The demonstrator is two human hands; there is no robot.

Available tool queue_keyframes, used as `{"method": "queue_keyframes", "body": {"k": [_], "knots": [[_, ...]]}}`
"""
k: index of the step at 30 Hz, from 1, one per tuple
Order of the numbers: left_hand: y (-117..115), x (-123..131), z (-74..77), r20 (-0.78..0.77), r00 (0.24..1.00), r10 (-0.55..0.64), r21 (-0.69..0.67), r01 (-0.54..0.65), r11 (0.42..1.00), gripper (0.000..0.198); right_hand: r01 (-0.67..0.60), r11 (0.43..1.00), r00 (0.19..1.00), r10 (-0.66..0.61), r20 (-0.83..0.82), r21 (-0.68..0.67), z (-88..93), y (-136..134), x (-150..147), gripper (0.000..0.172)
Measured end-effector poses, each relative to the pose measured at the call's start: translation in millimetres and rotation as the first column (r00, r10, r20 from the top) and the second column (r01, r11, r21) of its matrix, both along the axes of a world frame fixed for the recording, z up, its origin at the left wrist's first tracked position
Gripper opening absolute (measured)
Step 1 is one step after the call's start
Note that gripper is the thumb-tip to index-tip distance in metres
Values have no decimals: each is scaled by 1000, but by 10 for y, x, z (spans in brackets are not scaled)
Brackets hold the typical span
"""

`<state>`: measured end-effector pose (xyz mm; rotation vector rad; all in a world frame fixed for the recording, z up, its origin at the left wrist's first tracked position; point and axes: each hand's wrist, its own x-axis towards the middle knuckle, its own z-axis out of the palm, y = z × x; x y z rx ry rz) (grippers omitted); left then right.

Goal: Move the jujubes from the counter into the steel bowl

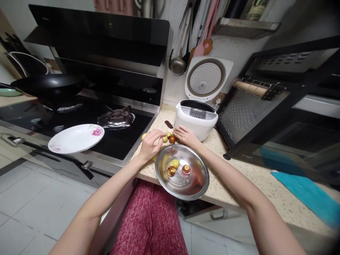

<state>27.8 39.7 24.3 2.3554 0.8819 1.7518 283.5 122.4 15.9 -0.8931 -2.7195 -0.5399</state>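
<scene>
Several small green and red-brown fruits, which look like jujubes (172, 139), lie on the speckled counter between my two hands. My left hand (151, 146) is at their left side, index finger and thumb apart and pointing at them; nothing shows between them. A yellow-green fruit (143, 136) peeks out behind that hand. My right hand (187, 137) reaches in from the other side, fingers stretched out beside the red-brown fruit, in front of the rice cooker (195, 124). Nearer me, a steel bowl (199, 187) holds 3 fruits and overhangs the counter edge.
Behind the fruits lies a dark brown handle (168, 124). The rice cooker's lid (205, 78) stands up. A flowered white plate (75, 139) juts over the stove's front edge, and a wok (47, 83) sits on the far burner. To the right are a black cabinet (265, 124) and a teal cloth (302, 194).
</scene>
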Motion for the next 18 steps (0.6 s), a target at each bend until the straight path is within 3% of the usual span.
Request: {"method": "queue_keyframes", "body": {"k": [4,9,14,18], "knots": [[10,-6,-20,-27,1000,0,-1,0,1000,24,19,1000,1000,-19,14,16,-112,41,-41,42],[28,-16,-39,-42,999,-4,9,5,1000,23,18,999,1000,-18,8,27,-119,24,-30,39],[36,-14,-41,-36,999,-2,16,3,1000,24,-15,1000,996,16,-89,11,-1,-143,145,38],[26,-13,-20,-41,999,14,12,-14,1000,24,12,999,956,2,-292,45,194,-433,309,34]]}}
